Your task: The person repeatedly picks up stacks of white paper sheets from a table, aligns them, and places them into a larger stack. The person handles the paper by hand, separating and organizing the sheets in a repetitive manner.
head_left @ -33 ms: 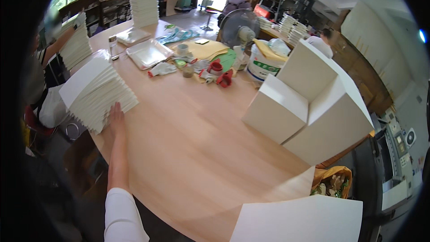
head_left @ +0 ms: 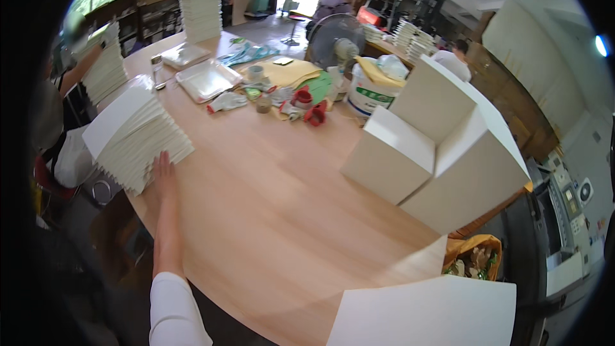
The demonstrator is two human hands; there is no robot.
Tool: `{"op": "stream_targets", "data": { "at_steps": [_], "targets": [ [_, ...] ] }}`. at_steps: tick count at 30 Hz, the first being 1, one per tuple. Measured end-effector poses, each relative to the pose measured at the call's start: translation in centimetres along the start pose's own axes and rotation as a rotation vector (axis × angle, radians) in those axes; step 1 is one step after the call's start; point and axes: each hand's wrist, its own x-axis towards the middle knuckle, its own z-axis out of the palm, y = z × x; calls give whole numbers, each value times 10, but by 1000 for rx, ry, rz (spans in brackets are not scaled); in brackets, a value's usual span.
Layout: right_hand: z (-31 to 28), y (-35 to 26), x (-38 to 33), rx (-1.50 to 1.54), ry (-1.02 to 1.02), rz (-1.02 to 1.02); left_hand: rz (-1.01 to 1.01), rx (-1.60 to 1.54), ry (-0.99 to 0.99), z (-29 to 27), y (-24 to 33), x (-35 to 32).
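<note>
My left hand (head_left: 164, 176) reaches forward from a white sleeve, its fingers stretched out and lying against the near right side of a stack of white sheets (head_left: 122, 122). The stack leans and its layers show uneven, stepped edges. It stands at the left edge of the wooden table (head_left: 256, 205). No grip on a sheet shows; the fingertips rest along the edges. My right hand does not show. At the lower right is a large flat white board or box top (head_left: 429, 314), its near part cut off by the picture's border.
White boxes (head_left: 397, 154) stand at the table's right. Behind lie red tape dispensers (head_left: 314, 115), gloves (head_left: 227, 102), a clear tray (head_left: 208, 80), a white bucket (head_left: 370, 93) and a fan (head_left: 335, 40). A tall white stack (head_left: 200, 3) rises at the back. Other people are nearby.
The whole view has shifted slightly, with the table's things a little farther left in the picture. My left hand stays at the stack's side.
</note>
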Motion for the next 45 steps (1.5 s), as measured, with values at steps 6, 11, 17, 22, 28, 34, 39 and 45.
{"op": "stream_targets", "data": {
  "at_steps": [6, 11, 17, 22, 28, 34, 39, 45],
  "targets": [
    [7, -3, -14, 48, 29, 65, -281, -1121, -71, -51, 19, -128],
    [22, 5, -4, 172, 18, 20, -28, -876, 196, -38, 53, -263],
    [57, 47, -74, 531, -141, 255, -87, -1902, -93, -162, 103, -422],
    [-72, 85, -160, 1372, -323, 692, 233, -2426, -414, -342, 17, -501],
    [-227, 134, -135, 1389, 707, 621, 389, -2767, -228, -463, -49, -514],
    [-263, 86, -79, 1449, 1022, 306, 341, -2743, -175, -535, -46, -535],
    [-269, 67, -62, 1524, 1021, 148, 326, -2590, -30, -540, -44, -534],
    [-284, 83, -67, 1396, 1027, 50, 299, -2610, -47, -552, -49, -539]
  ]
}}
